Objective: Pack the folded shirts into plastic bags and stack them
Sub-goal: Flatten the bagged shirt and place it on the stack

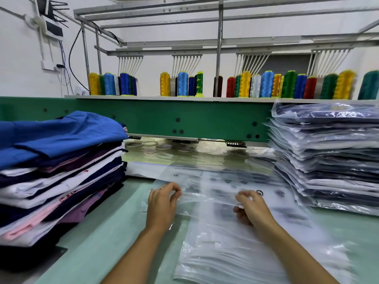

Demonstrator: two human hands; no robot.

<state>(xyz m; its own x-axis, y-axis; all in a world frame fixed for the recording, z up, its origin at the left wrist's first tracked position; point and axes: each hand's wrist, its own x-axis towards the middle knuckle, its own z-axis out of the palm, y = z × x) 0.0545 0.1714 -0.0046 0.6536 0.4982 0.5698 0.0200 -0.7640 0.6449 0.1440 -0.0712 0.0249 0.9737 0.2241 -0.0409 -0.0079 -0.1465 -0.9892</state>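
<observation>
At the far end of the pile of empty bags [235,253], one plastic bag [207,196] lay lifted and rumpled, its near edge stretched between the two hands. The left hand [162,203] was at the left end of that edge, just off the pile's left side. Its thumb and fingers were curled together and pinched the film. The right hand [251,210] sat over the pile's far part with its fingers bent onto the same edge. Motion blur hid how tightly they closed, though they appeared to nip the film.

Left of the pile ran a bare strip of pale green table [114,228], and beyond it stood the stack of folded shirts [57,177], well apart from the left hand, with a blue shirt on top. Right of the pile rose the stack of bagged shirts [328,160], whose lower bags nearly touched the loose bag's right end. Beyond the pile's far end more flat film lay on the table, reaching under the green machine beam [194,117]. Thread cones [266,85] stood in a row above that beam.
</observation>
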